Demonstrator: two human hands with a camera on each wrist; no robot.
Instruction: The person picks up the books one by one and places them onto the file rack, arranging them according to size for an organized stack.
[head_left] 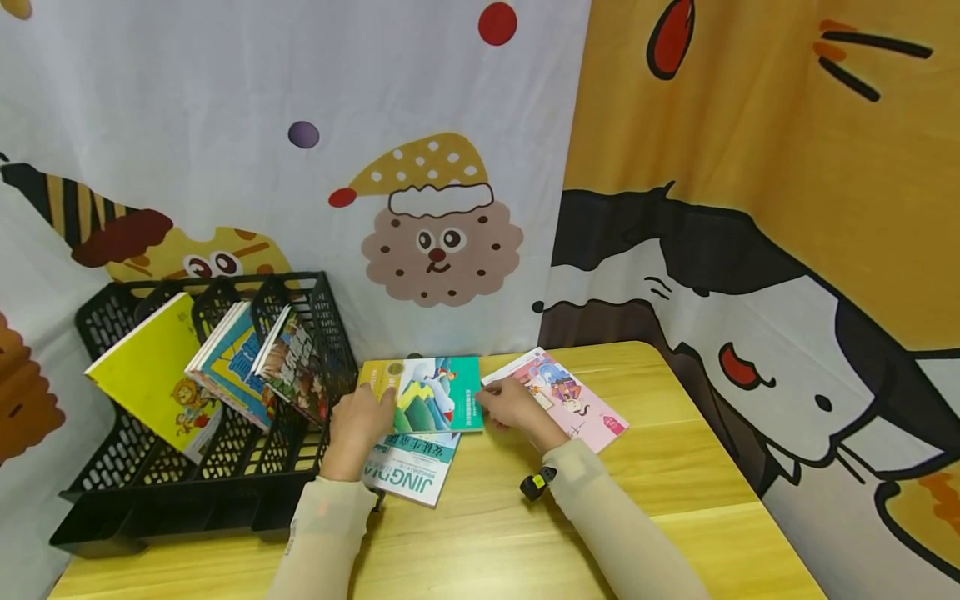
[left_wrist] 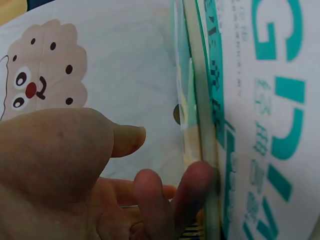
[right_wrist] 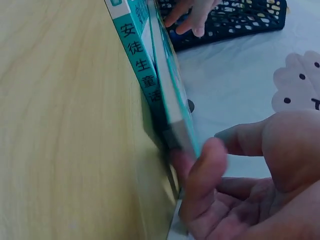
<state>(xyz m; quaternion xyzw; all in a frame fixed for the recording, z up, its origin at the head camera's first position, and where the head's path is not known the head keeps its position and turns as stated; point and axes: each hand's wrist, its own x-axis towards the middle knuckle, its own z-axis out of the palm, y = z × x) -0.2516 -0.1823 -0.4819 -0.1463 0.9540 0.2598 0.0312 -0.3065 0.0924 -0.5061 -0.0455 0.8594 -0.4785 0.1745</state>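
A picture book [head_left: 441,396] with a yellow and green cover lies across a second book [head_left: 412,479], white with teal lettering. At the upper book's left edge is my left hand [head_left: 362,421]; its fingertips touch the book's edge while the thumb stands apart, as the left wrist view shows. My right hand [head_left: 517,408] is at the opposite edge. In the right wrist view, its bent fingers [right_wrist: 210,160] touch the corner of the book, one partly hidden beneath it, and the thumb is apart from the cover. A pink book [head_left: 581,408] lies beside the right hand, partly covered by it.
On the left stands a black slotted file rack [head_left: 187,492] with a yellow book [head_left: 161,367], several blue-covered books [head_left: 240,371] and a brown-toned book [head_left: 296,362] leaning in its compartments. A printed curtain [head_left: 435,75] hangs behind the wooden table [head_left: 480,542].
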